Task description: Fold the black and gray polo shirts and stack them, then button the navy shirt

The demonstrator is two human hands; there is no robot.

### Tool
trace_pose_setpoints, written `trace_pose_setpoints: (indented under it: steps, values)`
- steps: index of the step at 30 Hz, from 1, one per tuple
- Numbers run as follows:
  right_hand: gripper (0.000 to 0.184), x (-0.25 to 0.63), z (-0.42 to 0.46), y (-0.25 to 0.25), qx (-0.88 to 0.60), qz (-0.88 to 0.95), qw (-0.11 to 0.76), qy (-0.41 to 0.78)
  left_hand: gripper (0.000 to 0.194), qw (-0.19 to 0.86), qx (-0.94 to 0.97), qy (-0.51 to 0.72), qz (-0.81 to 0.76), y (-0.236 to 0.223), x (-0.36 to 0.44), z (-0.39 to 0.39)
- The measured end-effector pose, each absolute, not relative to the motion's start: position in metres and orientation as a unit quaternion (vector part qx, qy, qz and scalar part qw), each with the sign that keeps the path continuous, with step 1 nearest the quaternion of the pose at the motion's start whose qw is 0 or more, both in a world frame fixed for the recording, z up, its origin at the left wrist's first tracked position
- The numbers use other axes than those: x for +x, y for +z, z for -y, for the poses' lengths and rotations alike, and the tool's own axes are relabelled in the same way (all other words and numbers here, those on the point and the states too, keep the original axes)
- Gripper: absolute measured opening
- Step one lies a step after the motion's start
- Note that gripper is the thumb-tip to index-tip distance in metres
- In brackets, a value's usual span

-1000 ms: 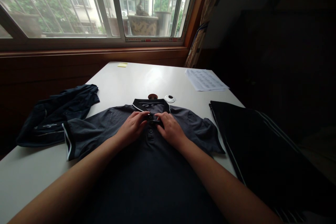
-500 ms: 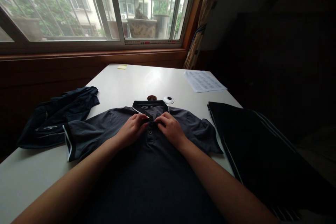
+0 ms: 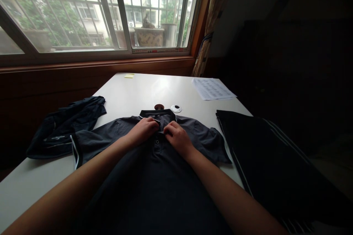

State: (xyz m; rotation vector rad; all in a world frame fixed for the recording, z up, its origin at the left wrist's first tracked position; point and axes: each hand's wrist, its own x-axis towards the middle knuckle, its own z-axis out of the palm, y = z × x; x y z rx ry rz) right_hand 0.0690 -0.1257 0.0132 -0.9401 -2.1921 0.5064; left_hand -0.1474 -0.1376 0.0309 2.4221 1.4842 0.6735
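Note:
A dark grey polo shirt [image 3: 162, 176] lies spread face up on the white table, its black collar [image 3: 157, 112] pointing away from me. My left hand [image 3: 146, 127] is closed on the left side of the neck opening, just below the collar. Opposite it, my right hand [image 3: 177, 135] pinches the right edge of the opening. A small gap of grey inner fabric shows between the two hands. Below them on the placket is a round button [image 3: 157, 141]. My fingers hide the upper part of the placket.
Dark folded clothing [image 3: 63, 128] lies at the left, and dark striped trousers [image 3: 264, 154] at the right. Printed papers [image 3: 212, 89], a yellow sticky note [image 3: 129, 75], a round hole [image 3: 159, 107] and a white ring-shaped cover [image 3: 176, 108] are on the table [image 3: 143, 90] further back.
Both hands stay at the neck opening. The left hand has shifted slightly right and covers the upper button seen before. The whole view has tilted a little.

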Motion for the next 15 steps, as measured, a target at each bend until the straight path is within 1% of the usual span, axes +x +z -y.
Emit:
trace_pose_setpoints:
  steps: [4,10,13,15]
  values:
    - [0.020,0.0691,0.1256,0.0131,-0.355,0.853,0.339,0.176,0.013,0.127,0.808,0.228,-0.527,0.0421,-0.1410,0.1342]
    - [0.020,0.0712,0.1248,0.0127,-0.324,0.876,0.331,0.137,0.002,0.181,0.773,0.238,-0.560,0.0397,-0.1426,0.1283]
    - [0.019,0.0720,0.1246,0.0136,-0.313,0.879,0.336,0.127,0.009,0.194,0.753,0.255,-0.574,0.0375,-0.1448,0.1275]
    - [0.018,0.0720,0.1247,0.0148,-0.308,0.878,0.344,0.126,0.018,0.235,0.720,0.281,-0.589,0.0366,-0.1448,0.1295]
